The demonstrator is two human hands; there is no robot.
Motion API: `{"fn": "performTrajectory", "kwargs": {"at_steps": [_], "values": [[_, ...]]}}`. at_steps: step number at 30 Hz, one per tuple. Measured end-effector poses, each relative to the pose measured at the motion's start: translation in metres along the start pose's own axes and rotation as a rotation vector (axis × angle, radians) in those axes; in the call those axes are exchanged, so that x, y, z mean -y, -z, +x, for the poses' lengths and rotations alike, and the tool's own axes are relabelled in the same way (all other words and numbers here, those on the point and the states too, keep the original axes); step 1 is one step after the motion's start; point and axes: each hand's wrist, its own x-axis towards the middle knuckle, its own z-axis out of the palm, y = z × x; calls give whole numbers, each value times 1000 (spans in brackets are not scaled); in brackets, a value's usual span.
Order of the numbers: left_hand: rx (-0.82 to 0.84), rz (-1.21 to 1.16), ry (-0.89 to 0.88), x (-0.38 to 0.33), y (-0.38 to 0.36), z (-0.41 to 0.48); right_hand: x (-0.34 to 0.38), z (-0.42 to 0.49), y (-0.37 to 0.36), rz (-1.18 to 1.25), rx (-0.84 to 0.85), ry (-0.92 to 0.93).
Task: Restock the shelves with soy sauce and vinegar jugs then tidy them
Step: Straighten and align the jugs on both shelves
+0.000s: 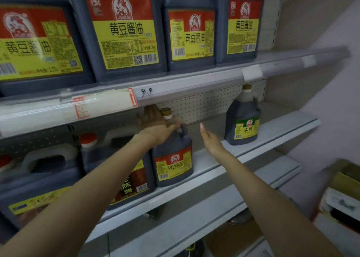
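**Both forearms [93, 180] stretched into the middle shelf**

Reach is bounded above by the upper shelf's price rail [194, 81]. On the middle shelf [272, 133] bare room is left between the soy sauce jug [173, 163] and the vinegar jug [242, 120], both stood near the front edge. The left hand [155, 123] is laid with straight fingers on the soy sauce jug's shoulder. The right hand [209, 139] is held unclenched in the gap, grasping nothing.

Centre of frame: the left hand [155, 123] lies with straight fingers against the neck of a small soy sauce jug [174, 163], which stands upright on the middle shelf [259, 133]. The right hand [209, 139], fingers straight, hangs just right of this jug, apart from it. A vinegar jug [243, 124] stands upright further right. Large jugs [124, 32] line the upper left
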Motion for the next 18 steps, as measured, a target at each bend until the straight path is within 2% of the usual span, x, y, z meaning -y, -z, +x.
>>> {"fn": "performTrajectory", "kwargs": {"at_steps": [2,4,5,6,8,12,15,18], "values": [[-57,-62,34,-8,-4,-3,-4,6,22,12,-105,16],[-287,-74,85,-4,-13,7,-13,13,45,29,-200,15],[-334,-79,94,-6,-15,12,-18,16,56,53,-243,14],[-305,-95,73,-10,-16,14,-23,20,68,86,-284,10],[-232,-125,-24,-26,-18,18,-33,26,89,142,-351,-24],[-462,68,-355,-79,-39,44,-59,42,123,163,-409,-35],[-337,70,-436,-113,-73,76,-72,54,142,176,-418,-36],[-162,-44,-450,-142,-97,108,-81,68,159,174,-403,-17]]}}
